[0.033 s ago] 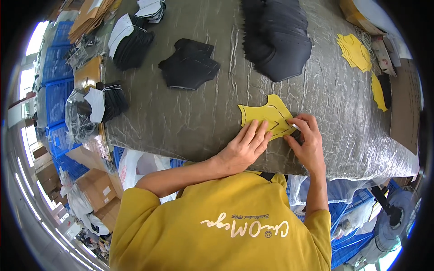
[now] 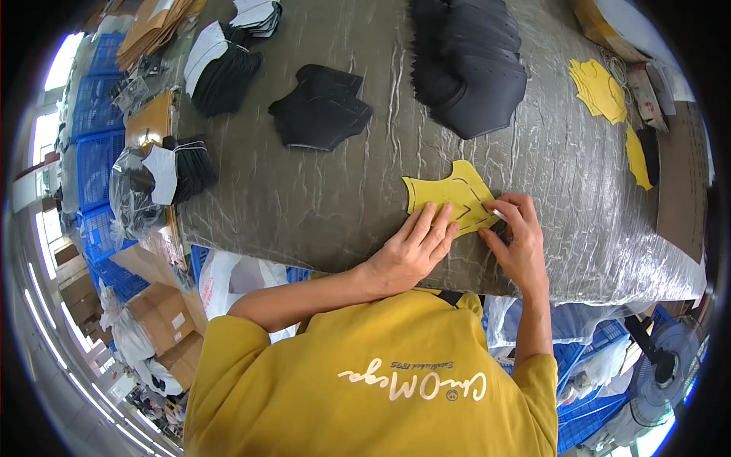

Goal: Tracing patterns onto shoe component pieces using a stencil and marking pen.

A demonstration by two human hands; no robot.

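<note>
A yellow pattern template (image 2: pixel 449 190) with dark slots or lines along its inside lies near the front edge of the table. My left hand (image 2: pixel 411 247) rests flat on its lower part, fingers stretched out and side by side. At the template's right edge, my right hand (image 2: pixel 519 236) pinches a slim white pen-like stick (image 2: pixel 499 215) between thumb and fingers; its tip is hard to make out. Whether a black piece lies under the template cannot be seen. Beyond it, a few overlapping black cut pieces (image 2: pixel 320 110) lie to the left, and a long fanned stack of black pieces (image 2: pixel 476 84) to the right.
Tied bundles of black pieces (image 2: pixel 225 80) lie at the table's left side, near a plastic bag (image 2: pixel 131 186). More yellow templates (image 2: pixel 598 90) lie far right, beside a cardboard sheet (image 2: pixel 681 183). Blue crates (image 2: pixel 99 171) stand left; a fan (image 2: pixel 664 369) stands lower right.
</note>
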